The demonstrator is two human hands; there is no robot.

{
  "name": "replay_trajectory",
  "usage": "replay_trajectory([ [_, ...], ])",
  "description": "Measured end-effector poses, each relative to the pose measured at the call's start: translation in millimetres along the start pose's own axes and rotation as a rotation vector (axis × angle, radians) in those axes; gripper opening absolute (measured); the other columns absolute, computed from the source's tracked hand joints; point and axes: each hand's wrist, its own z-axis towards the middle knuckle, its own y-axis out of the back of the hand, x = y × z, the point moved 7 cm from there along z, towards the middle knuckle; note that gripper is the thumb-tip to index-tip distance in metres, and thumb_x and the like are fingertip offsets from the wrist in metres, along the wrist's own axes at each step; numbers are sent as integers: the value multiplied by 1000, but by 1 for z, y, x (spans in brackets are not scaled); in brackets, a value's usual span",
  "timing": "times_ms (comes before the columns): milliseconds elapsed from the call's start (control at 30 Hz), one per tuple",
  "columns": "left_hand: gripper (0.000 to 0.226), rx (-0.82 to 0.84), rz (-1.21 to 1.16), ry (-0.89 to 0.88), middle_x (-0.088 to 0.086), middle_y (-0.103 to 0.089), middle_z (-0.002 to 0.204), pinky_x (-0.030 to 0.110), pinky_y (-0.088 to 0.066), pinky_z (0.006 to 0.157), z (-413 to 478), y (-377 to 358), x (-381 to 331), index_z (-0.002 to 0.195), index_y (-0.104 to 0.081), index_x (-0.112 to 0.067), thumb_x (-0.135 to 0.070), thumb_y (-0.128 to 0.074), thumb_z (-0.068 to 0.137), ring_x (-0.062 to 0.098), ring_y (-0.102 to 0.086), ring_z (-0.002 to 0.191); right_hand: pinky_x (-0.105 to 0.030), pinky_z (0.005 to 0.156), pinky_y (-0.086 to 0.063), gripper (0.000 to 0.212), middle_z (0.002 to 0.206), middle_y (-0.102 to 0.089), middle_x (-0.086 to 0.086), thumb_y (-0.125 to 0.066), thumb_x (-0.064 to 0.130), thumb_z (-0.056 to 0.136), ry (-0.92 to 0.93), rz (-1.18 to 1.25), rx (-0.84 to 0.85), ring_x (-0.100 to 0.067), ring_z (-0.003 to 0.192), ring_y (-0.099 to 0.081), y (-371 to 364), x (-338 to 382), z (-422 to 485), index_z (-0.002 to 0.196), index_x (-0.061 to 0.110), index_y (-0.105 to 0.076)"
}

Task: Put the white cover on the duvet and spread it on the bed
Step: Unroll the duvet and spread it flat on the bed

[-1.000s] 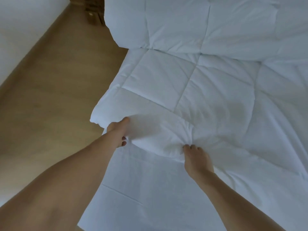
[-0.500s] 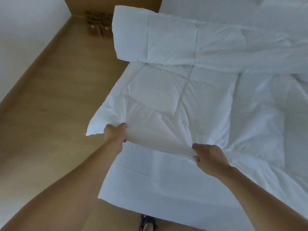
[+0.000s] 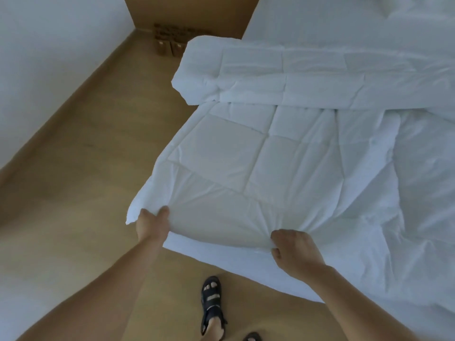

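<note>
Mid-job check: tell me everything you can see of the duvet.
The duvet is white, quilted in stitched squares, and looks soft and puffy. It lies across the bed, its far part folded back in a thick band. The left hand grips the near edge by the corner, out over the wooden floor; the right hand grips the same edge further along, creasing it.

A quilted duvet [image 3: 283,156] lies across the bed [image 3: 307,23], its far part folded over. Left of the bed, brown boxes [image 3: 170,47] stand on the wooden floor [image 3: 86,156].
</note>
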Motion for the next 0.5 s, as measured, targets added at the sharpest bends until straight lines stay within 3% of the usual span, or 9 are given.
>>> replay_trajectory([
  [67, 37, -74, 17, 0, 15, -58, 78, 38, -41, 67, -8, 11, 14, 103, -50, 6, -30, -57, 96, 37, -57, 79, -30, 65, -34, 14, 72, -43, 4, -49, 16, 91, 26, 40, 16, -20, 67, -44, -10, 12, -6, 79, 17, -42],
  [133, 40, -144, 49, 19, 19, -59, 85, 40, -40, 70, -9, 16, 27, 109, -49, 7, -31, -56, 96, 41, -58, 85, -30, 69, -38, 9, 79, -49, 2, -42, 16, 93, 33, 84, 78, -21, 77, -52, -27, 18, -8, 86, 17, -48],
  [200, 45, -128, 122, 77, 25, -62, 94, 41, -43, 71, 4, 9, 40, 113, -51, 8, -33, -56, 96, 45, -61, 91, -29, 82, -44, 24, 101, -61, 1, -39, 16, 95, 2, 151, 146, -20, 97, -58, -49, 13, -7, 110, 18, -58],
  [300, 39, 73, 197, 240, 20, -70, 84, 35, -48, 60, 28, -17, 64, 110, -57, 5, -30, -54, 94, 41, -68, 80, -32, 105, -40, 42, 141, -53, 3, -40, 24, 100, -107, 276, 398, -20, 127, -50, -94, -11, -15, 142, 23, -45],
  [367, 26, 269, 261, 358, 16, -67, 82, 25, -36, 53, 24, -38, 70, 107, -55, 1, -19, -52, 92, 32, -65, 65, -35, 114, -32, 57, 157, -35, 2, -43, 33, 100, -146, 293, 512, -22, 140, -38, -109, -21, -21, 154, 24, -27],
  [433, 14, 430, 406, 356, 12, -51, 77, 23, -30, 52, 11, -53, 55, 97, -51, -3, -14, -53, 88, 23, -47, 55, -35, 118, -26, 65, 162, -23, 5, -44, 36, 100, -180, 322, 507, -20, 146, -28, -103, -22, -16, 157, 25, -16],
  [500, 13, 504, 474, 291, 9, -42, 74, 22, -29, 52, 3, -61, 30, 93, -48, -5, -15, -54, 87, 20, -37, 56, -37, 117, -28, 65, 163, -22, 5, -45, 37, 101, -197, 344, 441, -19, 146, -28, -83, -19, 1, 157, 26, -15],
])
